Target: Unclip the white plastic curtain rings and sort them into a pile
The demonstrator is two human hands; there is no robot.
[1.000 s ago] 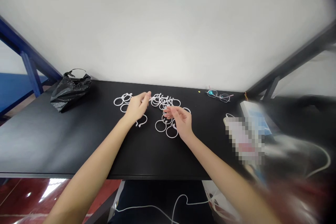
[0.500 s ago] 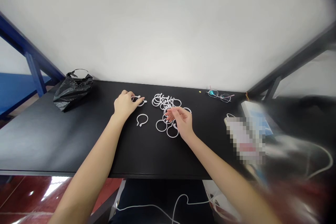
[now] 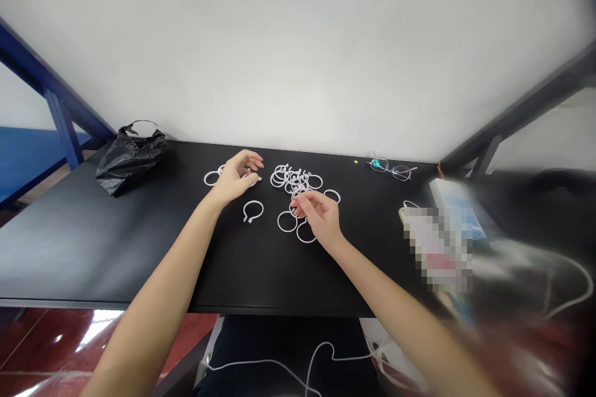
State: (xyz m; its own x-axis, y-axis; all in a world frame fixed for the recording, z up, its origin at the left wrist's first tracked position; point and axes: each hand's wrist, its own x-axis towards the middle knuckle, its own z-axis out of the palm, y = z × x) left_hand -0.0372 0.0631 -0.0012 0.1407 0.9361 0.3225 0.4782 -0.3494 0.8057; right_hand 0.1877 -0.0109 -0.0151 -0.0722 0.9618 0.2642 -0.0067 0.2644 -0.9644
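Note:
White plastic rings lie on a black table (image 3: 116,242). My left hand (image 3: 235,177) hovers with fingers spread over a small group of rings (image 3: 212,177) at the left and holds nothing. One split ring (image 3: 252,211) lies alone just below that hand. My right hand (image 3: 320,216) rests at the near edge of the bigger ring pile (image 3: 294,180), its fingers curled and pinched on a white ring there. Two more loose rings, one (image 3: 287,221) and another (image 3: 303,234), lie by that hand.
A crumpled black plastic bag (image 3: 130,158) sits at the back left. Glasses (image 3: 391,169) lie at the back right. A blurred-out object (image 3: 437,248), a blue-white book (image 3: 459,208) and a white cable (image 3: 570,288) crowd the right. A white wall stands behind; blue frame bars (image 3: 58,124) are at left.
My left hand carried a ring leftward to the small group, set it down and lifted with fingers spread. My right hand stayed at the pile, its fingers curling slightly.

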